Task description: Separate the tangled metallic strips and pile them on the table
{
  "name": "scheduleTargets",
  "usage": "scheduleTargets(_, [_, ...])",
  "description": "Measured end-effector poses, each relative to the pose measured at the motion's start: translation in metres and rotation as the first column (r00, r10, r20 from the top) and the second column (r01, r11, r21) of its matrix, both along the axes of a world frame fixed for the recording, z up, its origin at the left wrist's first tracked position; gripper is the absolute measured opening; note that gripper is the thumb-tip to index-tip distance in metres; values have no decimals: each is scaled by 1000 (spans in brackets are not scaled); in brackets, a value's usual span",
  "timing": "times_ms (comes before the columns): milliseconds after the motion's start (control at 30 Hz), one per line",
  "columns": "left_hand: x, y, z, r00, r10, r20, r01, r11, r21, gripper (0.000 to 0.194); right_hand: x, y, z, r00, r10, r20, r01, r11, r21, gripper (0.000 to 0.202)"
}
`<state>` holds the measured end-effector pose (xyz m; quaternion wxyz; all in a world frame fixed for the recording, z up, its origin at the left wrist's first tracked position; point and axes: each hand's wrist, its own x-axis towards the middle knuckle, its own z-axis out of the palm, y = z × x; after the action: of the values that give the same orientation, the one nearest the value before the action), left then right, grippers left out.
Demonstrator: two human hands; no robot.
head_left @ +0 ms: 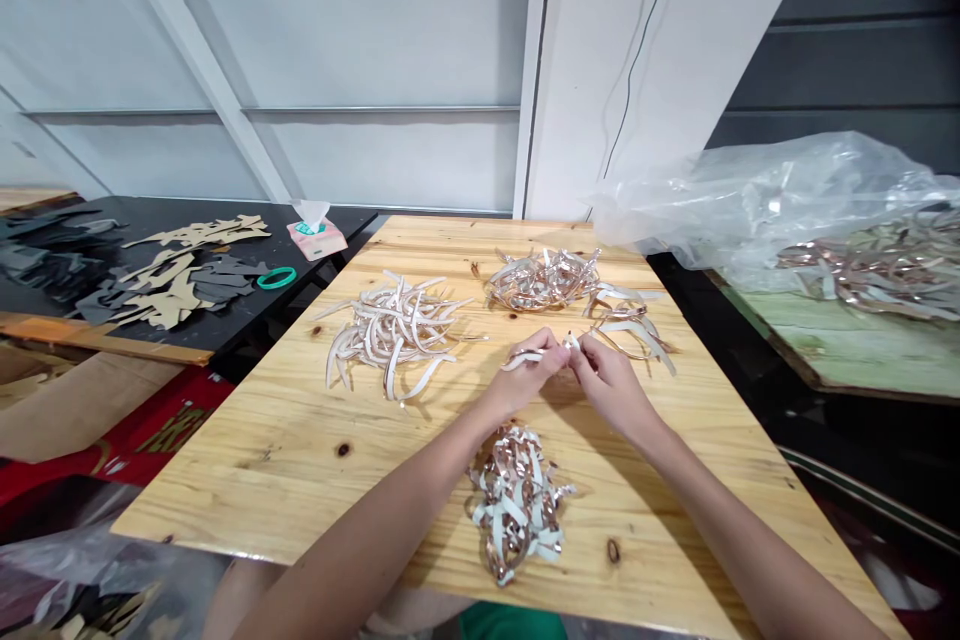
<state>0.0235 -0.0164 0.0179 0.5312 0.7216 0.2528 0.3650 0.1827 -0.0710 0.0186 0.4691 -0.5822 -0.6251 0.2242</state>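
Note:
Over the middle of the wooden table, my left hand (534, 367) is closed on a thin curved strip (523, 359), white on one face and copper-coloured along the edge. My right hand (602, 366) pinches at a small whitish end (571, 341) close to the left fingertips; whether that belongs to the same strip I cannot tell. Left of my hands lies a pile of pale curved strips (397, 330). Beyond them is a heap of shiny copper strips (541, 280), with several loose strips (637, 327) to its right. Nearer me sits a pile of short curled white-and-copper scraps (517, 505).
A black table (247, 220) on the left bears beige and grey cut pieces (176, 290), a green tape ring (277, 278) and a tissue pack (316, 232). At right, clear plastic sheeting (787, 200) partly covers more copper strips (885, 265) on a greenish board (817, 340).

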Motion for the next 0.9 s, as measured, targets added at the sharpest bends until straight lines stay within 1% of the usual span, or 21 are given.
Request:
scheduleTargets(100, [-1,-2,2,994,-41,-97,46,997,54,40,-1,-2,1,1000,20,-2,-20,1000,12,29])
scheduleTargets(200, [1,-5,4,993,-58,-107,67,995,79,36,0,-1,2,999,26,-41,-25,1000,12,28])
scheduleTargets(300, [5,-7,4,995,-79,-61,84,993,81,36,-1,0,4,983,39,-181,-41,999,-4,29])
scheduleTargets(367, [7,-7,3,996,-88,-35,90,993,80,37,-2,1,5,943,42,-331,-53,998,-23,31])
scheduleTargets(400, [7,-6,3,995,-94,-25,96,992,79,36,-3,2,5,905,34,-425,-56,998,-39,32])
scheduleTargets(433, [8,-6,2,995,-100,-14,101,992,77,35,-3,2,5,848,23,-529,-64,996,-61,32])
scheduleTargets(500, [9,-5,1,993,-115,5,114,991,73,34,-4,2,7,698,-10,-716,-102,988,-114,30])
scheduleTargets(567, [10,-4,-1,992,-126,12,125,990,69,34,-5,2,9,558,-51,-829,-147,976,-159,27])
scheduleTargets(600, [10,-4,-1,992,-129,12,128,990,63,34,-5,2,11,505,-65,-861,-167,971,-171,26])
scheduleTargets(700, [12,-4,-3,991,-133,25,132,991,31,36,-6,3,14,379,-75,-922,-236,956,-175,27])
scheduleTargets(767, [11,-4,-2,990,-134,48,133,991,14,37,0,5,17,276,-80,-958,-271,950,-158,27])
scheduleTargets(833, [9,-6,-2,988,-141,58,141,990,-7,37,16,6,22,169,-70,-983,-252,961,-111,27])
scheduleTargets(867, [8,-6,-2,988,-145,56,147,989,-22,37,27,6,24,128,-47,-991,-222,972,-75,28])
scheduleTargets(900, [8,-7,-2,987,-149,55,152,988,-41,37,40,6,27,104,-2,-995,-160,987,-19,30])
